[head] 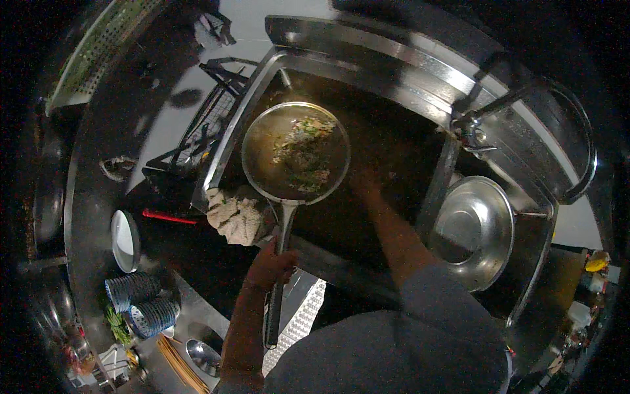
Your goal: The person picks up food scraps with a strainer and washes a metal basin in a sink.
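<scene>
My left hand (272, 263) grips the long handle of a round metal strainer or pan (295, 152), held over the left part of a stainless steel sink (246, 101). Chopped green and pale food bits (310, 130) lie in it; whether its bottom is mesh or solid cannot be told. In the dark basin, right of the strainer or pan, is my right hand (365, 181), dim and blurred, its fingers unclear. A crumpled beige cloth (236, 216) hangs over the sink's near left corner, beside the handle.
At the right, a metal bowl (472, 231) sits in a second basin, near a faucet (475, 130). On the left are a white plate (125, 241), stacked patterned bowls (152, 312), wooden chopsticks (182, 364), a small metal bowl (203, 356) and a black wire rack (204, 128).
</scene>
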